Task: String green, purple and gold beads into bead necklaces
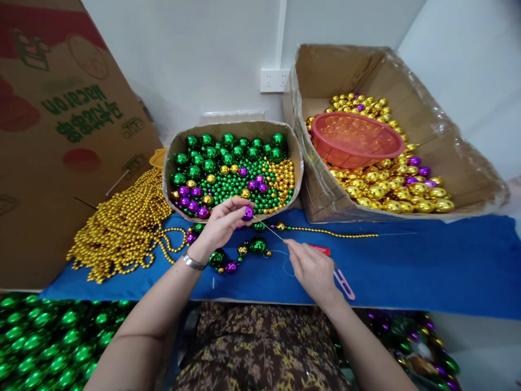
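My left hand (223,220) pinches a shiny purple bead (247,213) just over the front rim of a cut-down cardboard box (299,163) of green, gold and purple beads. A thin needle (267,227) runs from that bead to my right hand (311,269), whose fingers are closed on its other end. Clear thread (287,266) loops below. On the blue cloth beneath lies a strung length of mixed beads, with a big green bead (258,245) and a gold bead chain (334,232) stretching right. Beside my right hand, pink-handled scissors (344,283) are partly covered.
A heap of gold bead strands (122,228) lies at left by a tall carton (61,136). At right, a large box (301,108) holds gold beads and a red plastic basket (358,138). Green beads (52,336) fill the space below the table's left front edge.
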Demonstrator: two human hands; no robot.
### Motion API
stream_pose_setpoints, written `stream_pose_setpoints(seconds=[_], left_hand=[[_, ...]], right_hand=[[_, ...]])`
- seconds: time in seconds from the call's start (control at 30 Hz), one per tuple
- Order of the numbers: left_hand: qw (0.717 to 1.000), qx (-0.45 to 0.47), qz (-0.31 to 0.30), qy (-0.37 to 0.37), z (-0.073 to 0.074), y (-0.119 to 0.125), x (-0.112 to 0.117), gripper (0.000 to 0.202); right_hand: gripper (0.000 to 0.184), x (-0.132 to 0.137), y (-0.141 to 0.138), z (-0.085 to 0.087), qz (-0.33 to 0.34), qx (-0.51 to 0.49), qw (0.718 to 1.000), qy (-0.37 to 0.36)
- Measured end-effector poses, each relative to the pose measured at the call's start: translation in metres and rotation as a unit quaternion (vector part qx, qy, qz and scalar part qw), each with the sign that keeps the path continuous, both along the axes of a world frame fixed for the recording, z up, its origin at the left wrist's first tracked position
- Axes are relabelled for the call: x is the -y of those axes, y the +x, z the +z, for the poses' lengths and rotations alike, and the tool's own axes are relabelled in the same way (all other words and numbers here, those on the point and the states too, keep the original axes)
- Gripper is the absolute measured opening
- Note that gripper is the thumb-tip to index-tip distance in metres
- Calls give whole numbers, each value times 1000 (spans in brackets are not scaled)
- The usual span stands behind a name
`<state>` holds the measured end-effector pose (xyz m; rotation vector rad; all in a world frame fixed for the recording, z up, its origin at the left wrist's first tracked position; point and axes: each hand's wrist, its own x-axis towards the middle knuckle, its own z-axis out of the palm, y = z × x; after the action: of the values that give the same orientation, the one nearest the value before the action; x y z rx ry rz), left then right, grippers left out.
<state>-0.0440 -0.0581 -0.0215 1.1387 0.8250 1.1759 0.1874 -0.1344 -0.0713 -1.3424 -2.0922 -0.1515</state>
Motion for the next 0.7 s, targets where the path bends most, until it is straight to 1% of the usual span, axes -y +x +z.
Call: stream_pose_setpoints(seconds=[0.1, 0.17, 0.23, 0.3, 0.5, 0.6, 0.7], left_hand=[[996, -72, -7, 56, -1, 4, 2, 25], [994, -84, -21, 72, -1, 6, 2, 31], [995, -68, -33, 72, 0, 8, 1, 33], [995, -63, -35, 69, 0, 9, -1, 32], [998, -52, -29, 32, 2, 13, -4, 28], [995, -85, -27, 48, 2, 13, 0, 29], [990, -116, -66, 51, 2, 13, 3, 29]], right_hand=[[26, -1, -3, -1, -12, 32, 999, 20], [26, -2, -4, -2, -1, -4, 1000, 2], [27, -2, -4, -4, 16, -58, 998, -18], [27, -3, -3, -4, 21, -82, 996, -24], [26, -3, 2, -3, 31, -81, 996, -32], [26, -3, 2, -6, 16, -52, 998, -15], [25, -3, 0, -7, 17, -40, 999, -10]])
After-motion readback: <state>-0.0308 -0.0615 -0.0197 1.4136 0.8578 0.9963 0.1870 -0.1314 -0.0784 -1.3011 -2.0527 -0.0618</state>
